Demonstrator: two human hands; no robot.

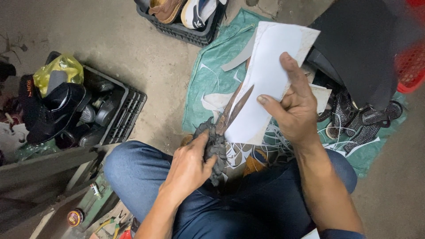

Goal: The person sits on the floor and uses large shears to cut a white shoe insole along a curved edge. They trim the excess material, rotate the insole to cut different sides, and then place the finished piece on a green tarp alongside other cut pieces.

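My left hand (189, 166) grips the wrapped grey handles of large rusty scissors (230, 111), whose blades are spread and point up and right. The blades lie against the lower left edge of a white sheet (265, 75) of thin material. My right hand (294, 108) holds that sheet from the right, thumb on top and fingers beneath. Both hands work above my lap in blue jeans (248, 199).
A green patterned sack (212, 66) covers the floor, strewn with white offcuts. A black crate (121, 110) of shoes sits left, another crate (186, 31) with shoes at top. Dark sheet material (358, 48), a red basket (414, 66) and sandals (363, 121) lie right. Tools (110, 221) lie lower left.
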